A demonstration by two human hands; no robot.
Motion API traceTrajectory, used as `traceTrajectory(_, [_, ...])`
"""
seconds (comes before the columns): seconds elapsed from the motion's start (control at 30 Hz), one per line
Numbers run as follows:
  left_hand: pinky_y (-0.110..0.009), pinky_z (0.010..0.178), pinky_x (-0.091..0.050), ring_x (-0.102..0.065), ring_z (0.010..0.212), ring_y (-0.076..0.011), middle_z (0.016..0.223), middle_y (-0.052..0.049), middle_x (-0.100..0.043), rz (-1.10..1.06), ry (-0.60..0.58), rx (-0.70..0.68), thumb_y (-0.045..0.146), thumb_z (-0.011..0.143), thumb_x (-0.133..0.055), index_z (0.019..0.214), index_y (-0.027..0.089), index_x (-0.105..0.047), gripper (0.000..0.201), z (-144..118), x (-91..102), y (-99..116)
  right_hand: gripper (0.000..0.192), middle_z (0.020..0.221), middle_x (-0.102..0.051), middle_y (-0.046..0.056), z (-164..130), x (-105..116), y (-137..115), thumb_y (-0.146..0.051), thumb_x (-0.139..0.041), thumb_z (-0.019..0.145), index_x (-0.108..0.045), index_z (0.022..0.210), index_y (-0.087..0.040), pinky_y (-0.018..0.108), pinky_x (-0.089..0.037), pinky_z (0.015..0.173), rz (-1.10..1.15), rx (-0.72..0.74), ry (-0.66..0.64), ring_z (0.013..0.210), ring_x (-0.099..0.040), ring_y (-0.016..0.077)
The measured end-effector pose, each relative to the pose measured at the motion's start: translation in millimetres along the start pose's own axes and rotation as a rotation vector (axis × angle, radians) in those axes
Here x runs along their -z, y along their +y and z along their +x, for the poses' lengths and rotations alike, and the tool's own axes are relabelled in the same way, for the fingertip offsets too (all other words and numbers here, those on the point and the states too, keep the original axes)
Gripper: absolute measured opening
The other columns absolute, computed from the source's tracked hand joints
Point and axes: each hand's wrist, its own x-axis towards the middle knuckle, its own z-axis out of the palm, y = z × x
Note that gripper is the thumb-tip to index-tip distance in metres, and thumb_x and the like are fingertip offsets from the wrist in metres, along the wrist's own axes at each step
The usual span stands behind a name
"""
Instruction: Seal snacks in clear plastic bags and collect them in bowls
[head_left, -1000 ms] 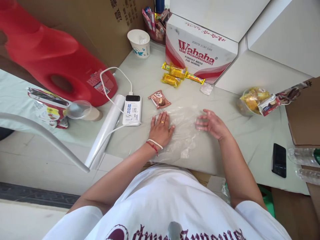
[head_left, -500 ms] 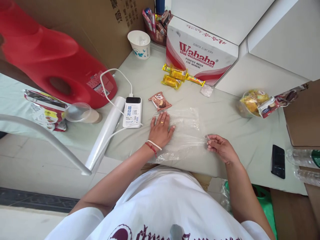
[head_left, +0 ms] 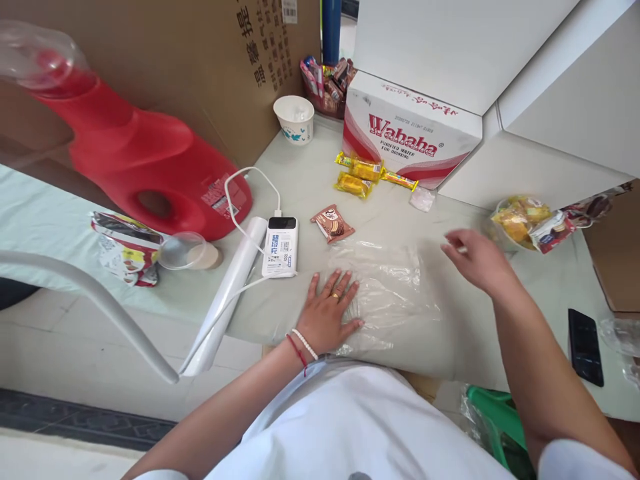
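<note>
My left hand [head_left: 327, 315] lies flat with its fingers spread, pressing the left part of a clear plastic bag [head_left: 390, 293] onto the cloth. A ring and two bracelets show on that hand and wrist. My right hand [head_left: 473, 257] is raised to the right of the bag, apart from it. Its fingers are loosely curled, the thumb a little apart, and slightly blurred; I see nothing held. Near its far side stands a clear bowl [head_left: 501, 233] of yellow-wrapped snacks. A brown wrapped snack [head_left: 332, 223] lies just beyond the bag.
A white power bank [head_left: 280, 248] with a cable and a white plastic roll [head_left: 225, 300] lie left. Yellow snack packets [head_left: 354, 185] lie before a Wahaba carton [head_left: 410, 133]. A red jug [head_left: 165, 160], paper cup [head_left: 294, 120] and black phone [head_left: 585, 347] stand or lie around.
My right hand has let go of the bag's right edge and moved up and right, toward the bowl. The bag lies looser. My left hand still presses it; the view has shifted.
</note>
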Motion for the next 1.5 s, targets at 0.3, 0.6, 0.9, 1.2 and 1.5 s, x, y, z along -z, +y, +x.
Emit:
traceTrajectory(0.3, [-0.068,0.127,-0.007,-0.027,0.157,-0.0365,0.170,-0.010,-0.032,0.078,-0.033,-0.038,0.083,0.086,-0.049,0.159,0.032,-0.041,0.090,-1.6,1.5,-1.3,0.060,0.145,-0.052,0.021,164.1,-109.9,-159.8,-0.028,-0.066,0.093,-0.048,0.149,-0.017,0.044,-0.050,0.091,-0.085,0.062,-0.114,0.114,-0.062,0.0339])
traceTrajectory(0.6, [-0.068,0.128,-0.004,-0.026,0.158,-0.0365,0.169,-0.011,-0.033,-0.001,-0.021,-0.022,0.081,0.086,-0.052,0.161,0.027,-0.038,0.093,-1.9,2.2,-1.9,0.034,0.116,-0.063,0.009,45.7,-47.2,-125.1,-0.021,-0.057,0.089,-0.064,0.123,-0.018,0.035,-0.052,0.085,0.205,0.209,0.114,0.081,-0.060,0.0186])
traceTrajectory(0.9, [-0.064,0.129,-0.003,-0.029,0.157,-0.0368,0.168,-0.022,-0.028,-0.009,-0.006,0.009,0.074,0.088,-0.056,0.163,0.010,-0.027,0.103,-1.0,-1.3,-4.8,0.037,0.123,-0.060,0.013,-100.7,-98.1,-88.1,-0.021,-0.049,0.093,-0.058,0.129,-0.021,0.035,-0.055,0.066,0.061,0.114,-0.075,0.081,-0.066,0.0221])
traceTrajectory(1.2, [-0.057,0.132,-0.004,-0.035,0.155,-0.0313,0.161,-0.015,-0.047,-0.083,-0.071,-0.412,0.064,0.092,-0.059,0.151,0.022,-0.050,0.073,-48.2,19.4,-39.5,0.051,0.137,-0.057,0.015,-149.5,-54.9,-37.2,-0.042,-0.067,0.096,-0.052,0.142,-0.027,0.047,-0.057,0.095,0.231,0.417,-0.206,0.119,-0.061,0.0294])
traceTrajectory(1.5, [-0.043,0.116,-0.041,-0.067,0.124,-0.0201,0.127,-0.008,-0.075,-0.429,-0.049,-0.177,0.029,0.105,-0.039,0.116,0.023,-0.068,0.031,-28.7,24.7,-54.9,0.019,0.107,-0.072,0.008,-144.2,-56.5,-7.5,-0.030,-0.049,0.105,-0.067,0.106,-0.025,0.037,-0.055,0.089,0.475,0.356,-0.282,0.098,-0.066,0.0204])
